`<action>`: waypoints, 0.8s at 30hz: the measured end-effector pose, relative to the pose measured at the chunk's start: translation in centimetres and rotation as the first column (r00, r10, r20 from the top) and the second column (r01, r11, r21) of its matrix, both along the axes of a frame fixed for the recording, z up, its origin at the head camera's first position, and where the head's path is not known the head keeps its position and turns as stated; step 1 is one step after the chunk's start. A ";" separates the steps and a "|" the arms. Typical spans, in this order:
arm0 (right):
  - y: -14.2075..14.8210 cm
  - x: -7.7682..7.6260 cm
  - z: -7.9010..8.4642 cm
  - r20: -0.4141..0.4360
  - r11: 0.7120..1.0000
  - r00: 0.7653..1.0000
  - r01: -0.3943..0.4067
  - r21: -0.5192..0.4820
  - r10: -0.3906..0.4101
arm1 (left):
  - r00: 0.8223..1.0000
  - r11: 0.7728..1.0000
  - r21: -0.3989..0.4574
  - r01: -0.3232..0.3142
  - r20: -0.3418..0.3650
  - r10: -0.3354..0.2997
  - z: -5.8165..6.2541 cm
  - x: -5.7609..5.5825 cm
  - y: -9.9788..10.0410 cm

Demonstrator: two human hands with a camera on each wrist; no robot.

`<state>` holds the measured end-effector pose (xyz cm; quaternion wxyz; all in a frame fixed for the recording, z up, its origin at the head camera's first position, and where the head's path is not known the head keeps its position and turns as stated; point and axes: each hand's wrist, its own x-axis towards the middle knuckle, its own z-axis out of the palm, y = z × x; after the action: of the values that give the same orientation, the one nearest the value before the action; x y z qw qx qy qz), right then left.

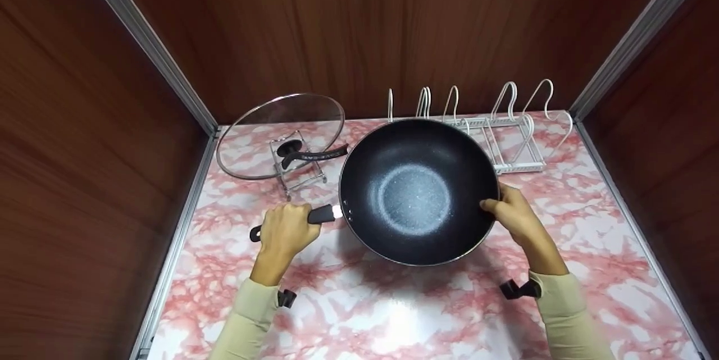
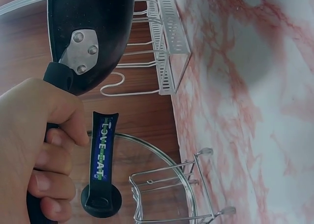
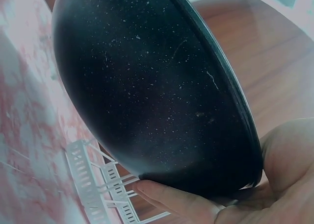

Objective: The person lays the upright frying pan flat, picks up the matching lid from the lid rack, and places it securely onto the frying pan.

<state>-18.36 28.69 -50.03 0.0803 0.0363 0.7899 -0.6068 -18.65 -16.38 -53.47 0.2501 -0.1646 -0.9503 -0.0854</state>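
A black wok with a speckled pale ring inside is held up over the table, its hollow facing the head camera. My left hand grips its black handle; in the left wrist view the fingers curl round it below a riveted metal bracket. On the opposite side my right hand pinches the rim, thumb on the inner face. The right wrist view shows fingers spread under the wok's dark speckled outside.
A glass lid with a black "LOVE EAT" handle leans in a small wire stand at the back left. Behind the wok stands a white wire rack with tall loops. Brown panels enclose the pink-marbled table.
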 end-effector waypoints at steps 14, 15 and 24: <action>-0.1 0.9 -1.5 0.031 0.999 0.999 0.025 -0.034 -0.024 | 1.000 0.999 -0.051 -0.002 0.012 0.003 -0.9 0.3 -0.2; -0.1 0.9 -1.6 0.031 0.999 0.999 0.029 -0.035 -0.028 | 1.000 0.999 -0.051 0.000 0.012 0.001 -1.0 0.3 -0.2; -0.3 1.4 -3.0 0.061 0.995 0.995 0.079 -0.058 -0.076 | 1.000 1.000 -0.021 0.018 0.015 -0.018 -1.9 0.7 -0.3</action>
<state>-16.97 28.37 -52.99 0.0808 0.0823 0.7666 -0.6317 -17.98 -16.64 -55.36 0.2407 -0.1750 -0.9514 -0.0788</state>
